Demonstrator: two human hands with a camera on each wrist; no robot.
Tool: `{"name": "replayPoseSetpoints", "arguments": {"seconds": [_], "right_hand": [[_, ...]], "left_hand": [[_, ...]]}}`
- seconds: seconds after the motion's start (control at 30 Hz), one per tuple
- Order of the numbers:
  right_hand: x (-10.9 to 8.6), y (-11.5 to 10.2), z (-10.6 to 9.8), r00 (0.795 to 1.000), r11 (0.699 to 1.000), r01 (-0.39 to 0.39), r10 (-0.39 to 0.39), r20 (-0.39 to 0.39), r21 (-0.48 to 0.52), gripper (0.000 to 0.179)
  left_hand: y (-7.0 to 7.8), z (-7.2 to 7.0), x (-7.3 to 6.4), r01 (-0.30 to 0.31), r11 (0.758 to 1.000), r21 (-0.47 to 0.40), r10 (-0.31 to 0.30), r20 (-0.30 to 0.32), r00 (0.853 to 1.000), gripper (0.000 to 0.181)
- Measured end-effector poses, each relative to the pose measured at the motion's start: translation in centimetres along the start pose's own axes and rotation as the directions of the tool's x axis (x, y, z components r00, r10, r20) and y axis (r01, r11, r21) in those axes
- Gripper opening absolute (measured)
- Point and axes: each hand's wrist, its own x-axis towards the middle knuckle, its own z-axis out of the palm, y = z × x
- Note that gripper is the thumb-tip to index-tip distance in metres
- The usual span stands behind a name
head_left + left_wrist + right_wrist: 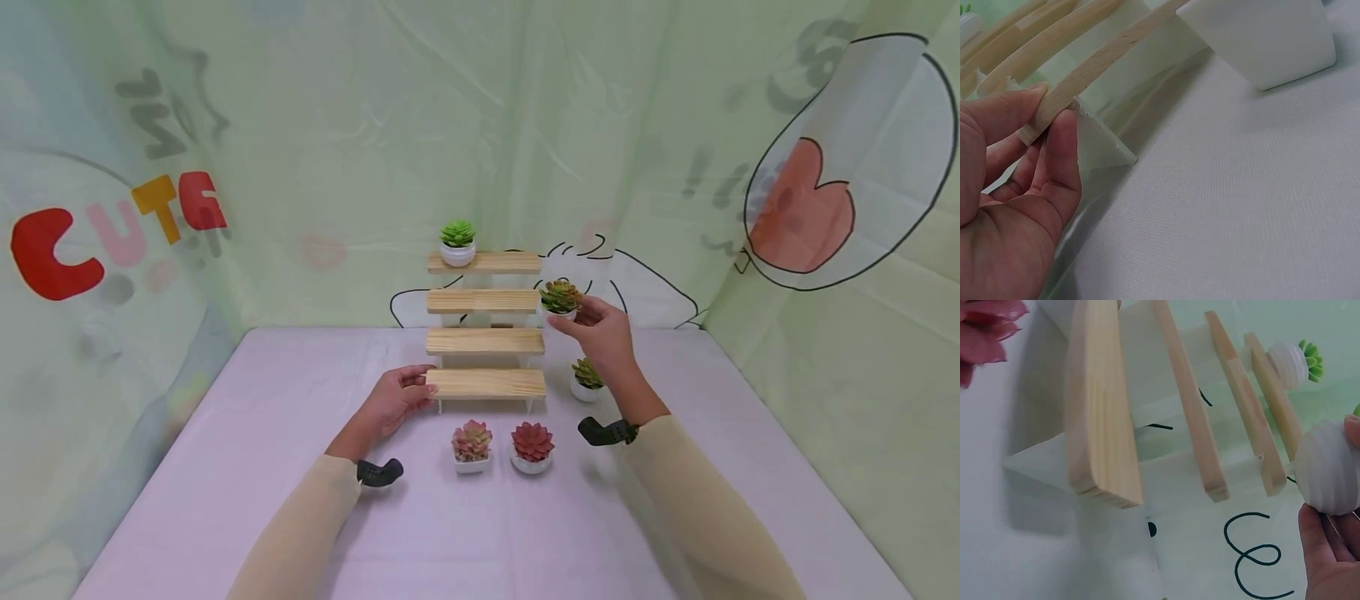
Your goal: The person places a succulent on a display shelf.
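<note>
A stepped stand with wooden shelves (pixel 486 384) rises from the table's middle. My left hand (pixel 396 398) pinches the left end of its lowest shelf; in the left wrist view thumb and fingers close around the wooden board (pixel 1104 59). My right hand (pixel 606 335) holds a potted succulent (pixel 561 297) with green, reddish-tipped leaves, beside the right end of the second shelf from the top. The right wrist view shows its ribbed white pot (pixel 1329 469) between thumb and fingers. A bright green succulent (pixel 457 242) stands on the top shelf's left part.
Before the stand sit a pink succulent (pixel 472 447) in a square pot and a red succulent (pixel 532 448) in a round one. Another green succulent (pixel 587 380) stands right of the stand, below the right forearm. A printed curtain (pixel 337 167) hangs behind the table (pixel 300 375).
</note>
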Motion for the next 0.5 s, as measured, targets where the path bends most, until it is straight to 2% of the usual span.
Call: {"name": "replayPoseSetpoints", "arguments": {"seconds": [0.23, 0.5], "right_hand": [[1.1, -1.2, 0.6, 1.000, 0.999, 0.030, -0.030, 0.008, 0.016, 0.082], [2.7, -2.1, 1.6, 0.999, 0.995, 0.043, -0.045, 0.017, 0.086, 0.078]], "left_hand": [[-0.1, 0.0, 0.2, 0.000, 1.000, 0.000, 0.000, 0.006, 1.000, 0.054], [-0.2, 0.0, 0.2, -0.006, 1.000, -0.004, 0.006, 0.001, 1.000, 0.053]]}}
